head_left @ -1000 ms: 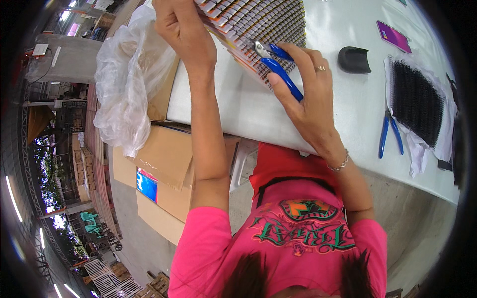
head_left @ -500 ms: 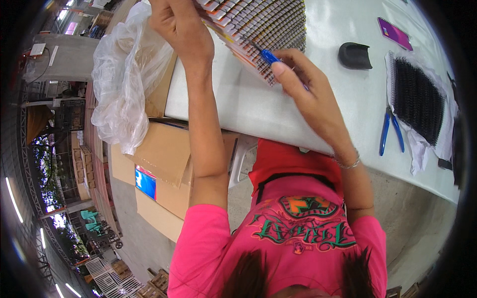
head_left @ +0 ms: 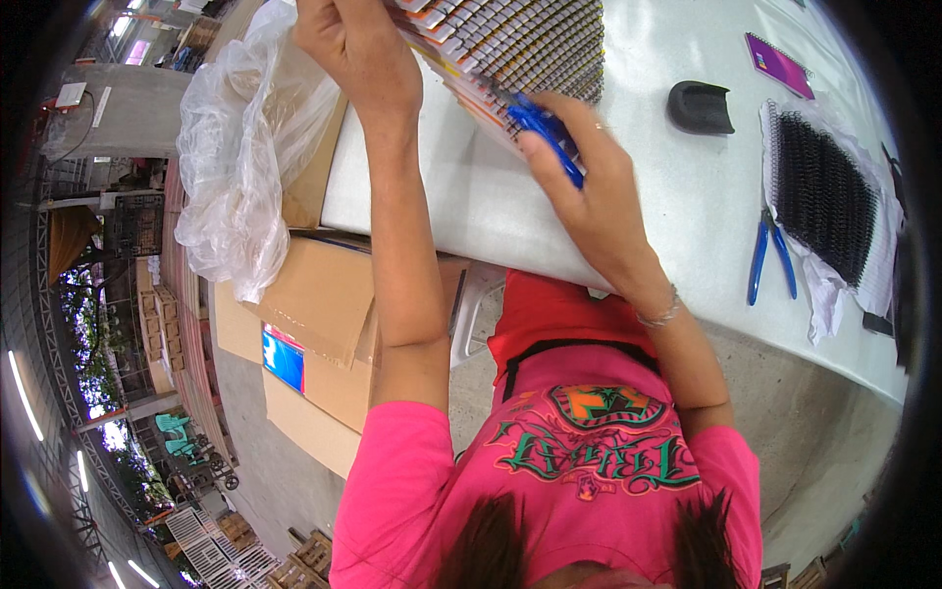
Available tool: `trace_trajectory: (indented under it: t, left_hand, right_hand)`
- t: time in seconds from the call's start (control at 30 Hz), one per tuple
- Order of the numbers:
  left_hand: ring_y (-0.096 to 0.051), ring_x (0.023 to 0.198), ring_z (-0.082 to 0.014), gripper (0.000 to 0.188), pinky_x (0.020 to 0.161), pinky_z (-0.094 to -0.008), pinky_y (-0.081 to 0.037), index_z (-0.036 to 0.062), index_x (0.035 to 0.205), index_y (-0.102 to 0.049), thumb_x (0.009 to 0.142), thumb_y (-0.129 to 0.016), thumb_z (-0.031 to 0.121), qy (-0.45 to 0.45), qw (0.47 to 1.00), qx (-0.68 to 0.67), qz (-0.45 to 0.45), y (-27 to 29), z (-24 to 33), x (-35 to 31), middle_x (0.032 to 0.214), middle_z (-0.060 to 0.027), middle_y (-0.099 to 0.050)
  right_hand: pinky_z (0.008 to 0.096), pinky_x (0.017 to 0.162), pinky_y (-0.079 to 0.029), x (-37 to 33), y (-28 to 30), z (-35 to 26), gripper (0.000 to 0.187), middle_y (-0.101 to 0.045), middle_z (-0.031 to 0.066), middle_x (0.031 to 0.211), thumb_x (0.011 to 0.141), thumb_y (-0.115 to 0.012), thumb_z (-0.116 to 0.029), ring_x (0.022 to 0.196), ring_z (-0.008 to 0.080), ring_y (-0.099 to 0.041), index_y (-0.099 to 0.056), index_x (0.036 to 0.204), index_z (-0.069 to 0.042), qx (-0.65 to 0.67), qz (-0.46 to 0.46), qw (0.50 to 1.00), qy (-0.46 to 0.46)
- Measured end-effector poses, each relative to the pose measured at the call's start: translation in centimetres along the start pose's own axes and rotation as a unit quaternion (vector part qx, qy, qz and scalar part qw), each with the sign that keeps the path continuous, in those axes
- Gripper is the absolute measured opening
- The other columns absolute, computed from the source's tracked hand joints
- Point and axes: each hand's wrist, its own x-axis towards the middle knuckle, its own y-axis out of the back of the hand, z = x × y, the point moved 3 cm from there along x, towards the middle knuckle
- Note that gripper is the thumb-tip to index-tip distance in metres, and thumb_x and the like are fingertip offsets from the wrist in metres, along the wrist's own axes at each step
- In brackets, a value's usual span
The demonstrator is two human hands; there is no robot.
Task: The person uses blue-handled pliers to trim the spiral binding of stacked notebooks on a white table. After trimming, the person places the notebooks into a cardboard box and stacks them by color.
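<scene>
My right hand [head_left: 603, 187] clamps blue-handled metal pliers [head_left: 538, 128] at a wire-bound paper stack [head_left: 520, 54] over the glossy white table [head_left: 471, 201]; my left hand's [head_left: 371, 74] grip I can't tell. Likely working the binding, I next need steady aim.

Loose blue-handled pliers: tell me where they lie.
In the head view, the loose pliers lie on the white table at the right, by the lower left of the black coils.

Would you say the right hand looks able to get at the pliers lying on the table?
Probably yes: the way from the right hand to the table pliers looks free, with nothing standing between. It holds blue pliers, though, so it would likely need to set those down first.
</scene>
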Motion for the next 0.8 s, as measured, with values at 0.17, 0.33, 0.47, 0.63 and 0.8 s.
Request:
trace_trajectory:
  t: [0.17,0.33,0.47,0.63,0.8]
  left_hand:
    - [-0.062,0.092,-0.0143,0.044,0.086,-0.0276,-0.047,-0.0037,0.104,-0.07,0.106,-0.042,0.03,0.039,0.999,-0.024,0.003,0.1,0.0,-0.1,0.101,-0.0092,-0.07]
    - [-0.063,0.091,-0.0137,0.044,0.085,-0.0267,-0.047,-0.0035,0.104,-0.07,0.106,-0.042,0.031,0.02,1.0,-0.019,0.005,0.1,-0.2,-0.1,0.099,-0.0088,-0.07]
    - [-0.062,0.09,-0.0132,0.045,0.084,-0.0263,-0.047,-0.0036,0.104,-0.069,0.106,-0.043,0.032,0.034,0.999,-0.029,0.004,-0.2,-0.1,-0.1,0.099,-0.0088,-0.07]
    - [-0.062,0.089,-0.0124,0.045,0.083,-0.0257,-0.047,-0.0036,0.104,-0.069,0.106,-0.044,0.033,0.049,0.998,-0.04,0.013,-0.1,-0.1,-0.1,0.098,-0.0082,-0.07]
    - [-0.062,0.088,-0.0122,0.045,0.083,-0.0259,-0.047,-0.0034,0.104,-0.069,0.106,-0.043,0.033,0.027,0.999,-0.024,-0.003,-0.1,0.1,0.1,0.097,-0.0075,-0.07]
  right_hand:
    - [0.0367,0.073,-0.049,0.0,0.3,-0.9,0.037,-0.062,0.0186,0.092,0.096,-0.058,-0.032,0.086,0.0241,-0.063,-0.057,0.117,-0.002,0.259,-0.102,0.947,-0.158]
    - [0.0425,0.09,-0.038,-1.2,0.1,-1.0,0.045,-0.056,0.0164,0.111,0.088,-0.069,-0.034,0.101,0.0288,-0.051,-0.058,0.124,-0.008,-0.172,0.092,0.977,0.09]
    - [0.0429,0.092,-0.034,-1.2,-0.3,-0.5,0.05,-0.055,0.0143,0.113,0.085,-0.072,-0.035,0.104,0.0287,-0.05,-0.058,0.126,-0.01,-0.179,0.104,0.973,0.1]
    - [0.0402,0.085,-0.04,-1.0,-0.4,-0.4,0.044,-0.059,0.0145,0.106,0.089,-0.068,-0.036,0.097,0.0245,-0.055,-0.058,0.123,-0.008,-0.183,0.088,0.975,0.094]
    - [0.0381,0.078,-0.047,-0.7,0.4,-0.6,0.037,-0.062,0.0154,0.095,0.094,-0.062,-0.032,0.089,0.0235,-0.061,-0.058,0.12,-0.006,0.054,-0.016,0.997,-0.051]
